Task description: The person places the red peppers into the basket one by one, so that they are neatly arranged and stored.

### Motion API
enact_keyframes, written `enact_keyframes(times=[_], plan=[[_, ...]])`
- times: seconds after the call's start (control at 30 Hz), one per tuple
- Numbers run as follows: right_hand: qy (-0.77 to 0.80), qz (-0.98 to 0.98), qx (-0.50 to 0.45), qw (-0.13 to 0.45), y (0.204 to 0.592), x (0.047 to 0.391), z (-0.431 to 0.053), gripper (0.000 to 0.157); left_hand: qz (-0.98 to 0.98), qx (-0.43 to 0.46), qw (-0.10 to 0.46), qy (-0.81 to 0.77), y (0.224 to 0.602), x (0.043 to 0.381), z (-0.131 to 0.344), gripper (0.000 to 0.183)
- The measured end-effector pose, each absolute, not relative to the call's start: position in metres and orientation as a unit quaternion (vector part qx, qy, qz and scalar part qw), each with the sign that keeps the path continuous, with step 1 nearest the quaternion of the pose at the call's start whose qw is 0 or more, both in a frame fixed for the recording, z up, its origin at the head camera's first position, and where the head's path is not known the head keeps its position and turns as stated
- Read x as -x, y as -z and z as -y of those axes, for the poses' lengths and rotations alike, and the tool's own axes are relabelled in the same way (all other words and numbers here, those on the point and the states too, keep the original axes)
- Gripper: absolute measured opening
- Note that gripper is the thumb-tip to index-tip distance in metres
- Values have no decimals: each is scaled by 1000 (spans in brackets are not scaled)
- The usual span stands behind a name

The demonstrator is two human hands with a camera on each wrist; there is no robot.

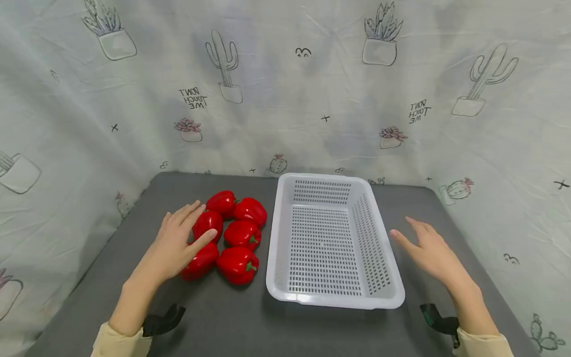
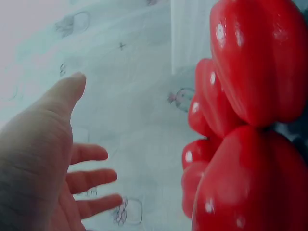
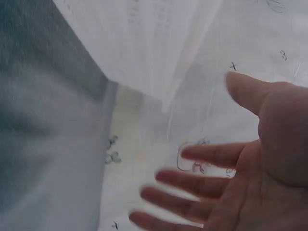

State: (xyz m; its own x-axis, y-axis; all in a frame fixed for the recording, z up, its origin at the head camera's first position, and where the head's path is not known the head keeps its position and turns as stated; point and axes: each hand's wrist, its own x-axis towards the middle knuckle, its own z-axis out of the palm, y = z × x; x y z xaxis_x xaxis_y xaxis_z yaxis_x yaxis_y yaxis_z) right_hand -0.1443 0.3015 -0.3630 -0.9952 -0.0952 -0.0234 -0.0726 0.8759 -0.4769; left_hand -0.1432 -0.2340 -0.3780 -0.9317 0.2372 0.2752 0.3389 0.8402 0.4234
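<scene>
Several shiny red bell peppers (image 1: 241, 234) lie bunched together left of a white perforated plastic basket (image 1: 273, 238). Over the left edge of that bunch hovers my left hand (image 1: 176, 243), fingers spread and holding nothing; it partly covers the leftmost peppers. The left wrist view has the red peppers (image 2: 260, 62) stacked along its right side, apart from my left hand (image 2: 43, 159). To the right of the basket my right hand (image 1: 430, 250) is held in the air with straight, parted fingers. In the right wrist view the basket's side (image 3: 144, 43) shows beyond my right hand (image 3: 250, 168), not touching it.
A dark grey tabletop (image 1: 330, 332) carries the peppers and basket. Behind and on both sides hangs a pale curtain (image 1: 285, 99) printed with cacti and potted plants. Dark wrist straps (image 1: 164, 321) stick out beneath both wrists.
</scene>
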Motion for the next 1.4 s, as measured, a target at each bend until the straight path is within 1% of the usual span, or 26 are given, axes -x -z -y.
enact_keyframes(times=[0.07,0.23,0.33,0.47,0.6,0.83,1.0,1.23,1.4], plan=[[270,-961,50,32,364,142,-300,83,948,151,112,256,380,139,238,72],[320,-946,44,30,368,140,-293,71,943,129,97,290,383,128,250,75],[354,-934,46,28,370,141,-291,65,939,122,79,311,385,123,259,78],[405,-912,54,30,375,142,-290,61,939,115,51,319,389,120,270,85],[428,-901,60,22,381,141,-292,60,939,113,36,323,401,120,276,90],[478,-876,64,17,390,140,-298,61,923,138,19,359,424,126,279,90],[491,-868,72,11,395,141,-300,59,916,146,-4,373,430,128,282,91],[505,-859,80,11,405,141,-298,58,918,127,-35,374,437,123,291,94],[513,-855,75,18,411,142,-299,60,917,124,-39,378,444,123,295,95]])
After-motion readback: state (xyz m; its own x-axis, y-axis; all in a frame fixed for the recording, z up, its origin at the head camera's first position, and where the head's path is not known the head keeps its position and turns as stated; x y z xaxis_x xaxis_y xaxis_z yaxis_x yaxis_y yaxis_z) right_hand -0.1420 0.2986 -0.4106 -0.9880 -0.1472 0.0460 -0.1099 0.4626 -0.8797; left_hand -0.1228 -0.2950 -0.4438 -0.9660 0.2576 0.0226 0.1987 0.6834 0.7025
